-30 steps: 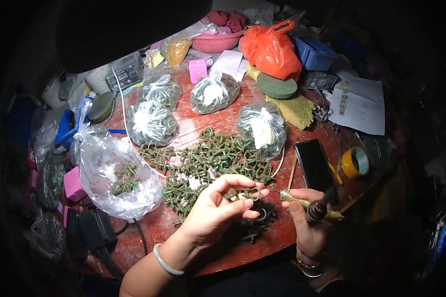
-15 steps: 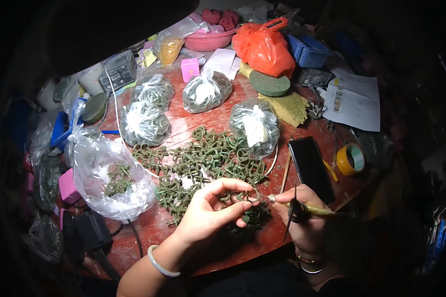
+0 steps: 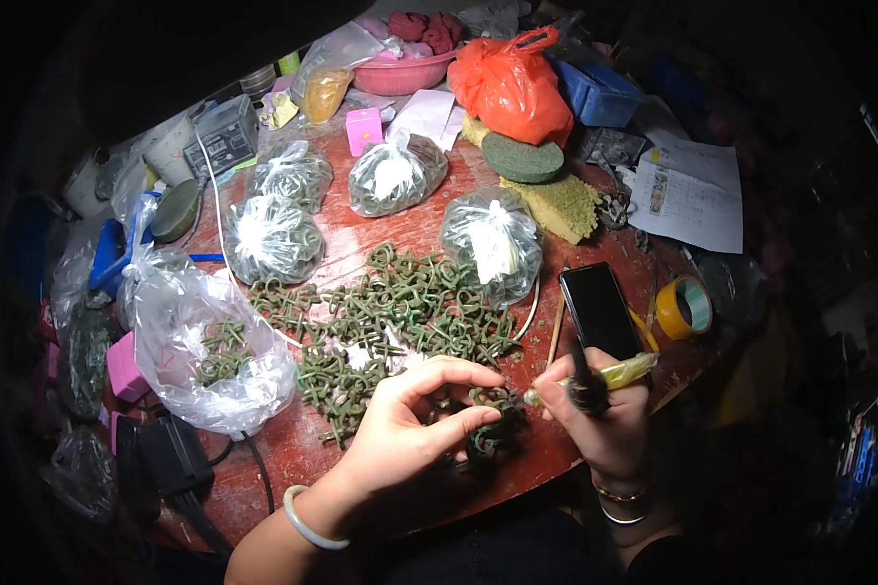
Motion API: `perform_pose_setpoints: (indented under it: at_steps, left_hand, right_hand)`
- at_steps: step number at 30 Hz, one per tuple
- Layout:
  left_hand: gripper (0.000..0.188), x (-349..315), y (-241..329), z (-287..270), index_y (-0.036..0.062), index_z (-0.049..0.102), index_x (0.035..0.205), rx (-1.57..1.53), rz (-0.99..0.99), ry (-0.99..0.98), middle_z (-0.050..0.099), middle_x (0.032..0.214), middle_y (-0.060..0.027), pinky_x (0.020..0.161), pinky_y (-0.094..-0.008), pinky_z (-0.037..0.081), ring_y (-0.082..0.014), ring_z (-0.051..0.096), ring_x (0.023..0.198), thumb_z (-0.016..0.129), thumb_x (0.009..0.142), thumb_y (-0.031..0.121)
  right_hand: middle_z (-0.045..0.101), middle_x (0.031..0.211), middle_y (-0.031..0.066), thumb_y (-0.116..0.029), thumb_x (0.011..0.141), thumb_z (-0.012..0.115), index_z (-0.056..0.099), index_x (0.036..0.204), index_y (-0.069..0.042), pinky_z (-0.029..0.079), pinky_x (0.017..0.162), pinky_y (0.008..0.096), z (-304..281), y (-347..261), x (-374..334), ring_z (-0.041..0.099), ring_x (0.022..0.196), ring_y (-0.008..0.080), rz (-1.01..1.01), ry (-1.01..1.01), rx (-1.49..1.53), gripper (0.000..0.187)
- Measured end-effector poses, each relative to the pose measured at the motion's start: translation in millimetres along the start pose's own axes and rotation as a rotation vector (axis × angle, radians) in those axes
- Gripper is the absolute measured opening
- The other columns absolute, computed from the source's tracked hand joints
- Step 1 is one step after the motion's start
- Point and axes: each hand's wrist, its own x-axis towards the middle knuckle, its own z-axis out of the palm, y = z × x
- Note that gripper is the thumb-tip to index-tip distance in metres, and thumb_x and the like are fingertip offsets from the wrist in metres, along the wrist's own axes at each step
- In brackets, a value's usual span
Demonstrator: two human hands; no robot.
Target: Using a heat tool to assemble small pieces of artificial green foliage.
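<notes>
My left hand (image 3: 415,414) is curled, thumb and forefinger pinching a small dark green ring-shaped piece (image 3: 503,400). Part of that piece blends with similar ones behind it. To its right, my right hand (image 3: 600,414) grips a pen-like tool wrapped in yellow-green (image 3: 629,370), its pale tip pointing left toward the ring piece. A dark, thick part (image 3: 586,390) stands up over the same fist; whether it belongs to the tool I cannot tell. Beyond my hands spreads a loose pile of green ring-shaped pieces (image 3: 429,302).
Tied clear bags of green pieces (image 3: 397,175) stand behind the pile. An open clear bag (image 3: 171,366) lies left. A phone (image 3: 597,307), yellow tape roll (image 3: 683,307), green round pad (image 3: 522,158) and red bag (image 3: 512,88) are at right. A white cord (image 3: 226,229) crosses the red table.
The view has shifted slightly, so the table's things sit a little further left. My right hand has turned, and its tool now slants differently. The ring piece shows less clearly between my left fingers.
</notes>
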Motion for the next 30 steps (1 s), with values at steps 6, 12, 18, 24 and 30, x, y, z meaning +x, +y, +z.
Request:
perform_pose_setpoints:
  at_steps: [6, 12, 18, 24, 30]
  left_hand:
    - [0.027, 1, 8, 1, 0.0019, 0.064, 0.11, -0.075, -0.082, 0.018, 0.06, 0.104, -0.0044, 0.055, -0.019, 0.052, -0.0072, 0.06, 0.077, 0.069, 0.084, 0.004]
    - [0.027, 0, 6, 0, 0.0016, 0.064, 0.11, -0.064, -0.063, 0.017, 0.059, 0.105, -0.0051, 0.055, -0.0189, 0.051, -0.0072, 0.06, 0.074, 0.069, 0.084, 0.003]
    - [0.026, 0, 7, 2, 0.0015, 0.064, 0.11, -0.07, -0.041, -0.006, 0.06, 0.106, -0.0049, 0.055, -0.0191, 0.05, -0.0067, 0.059, 0.073, 0.069, 0.084, 0.002]
    - [0.028, -1, 4, -1, 0.0014, 0.063, 0.112, -0.082, -0.01, 0.021, 0.063, 0.102, -0.0067, 0.054, -0.0186, 0.049, -0.0064, 0.059, 0.07, 0.068, 0.085, 0.002]
    - [0.031, 1, 6, -1, 0.0004, 0.059, 0.116, -0.287, -0.103, 0.014, 0.069, 0.092, -0.0103, 0.052, -0.0174, 0.048, -0.0061, 0.059, 0.069, 0.067, 0.086, 0.002]
  right_hand:
    - [0.063, 0.079, 0.0026, -0.003, 0.086, 0.068, 0.064, 0.087, 0.001, 0.045, 0.061, 0.0221, 0, -7, 4, 0.058, 0.068, 0.0071, -0.053, 0.1, -0.012, 0.006]
    - [0.063, 0.079, 0.0024, -0.005, 0.087, 0.067, 0.066, 0.09, 0.001, 0.046, 0.06, 0.0218, 1, -3, 3, 0.058, 0.068, 0.0072, 0.014, 0.026, 0.001, 0.007]
    - [0.063, 0.078, 0.002, -0.004, 0.087, 0.067, 0.066, 0.089, 0.001, 0.044, 0.058, 0.0208, -3, 2, 4, 0.057, 0.065, 0.0068, -0.079, 0.074, 0.03, 0.005]
    - [0.063, 0.076, 0.0034, -0.004, 0.086, 0.068, 0.066, 0.089, 0.002, 0.046, 0.061, 0.0216, -2, -5, 1, 0.058, 0.065, 0.0086, 0.104, 0.072, 0.261, 0.007]
    - [0.065, 0.087, 0.0053, -0.003, 0.086, 0.068, 0.066, 0.093, 0.001, 0.048, 0.068, 0.0225, 2, 0, 2, 0.059, 0.073, 0.0097, 0.043, 0.104, 0.206, 0.009]
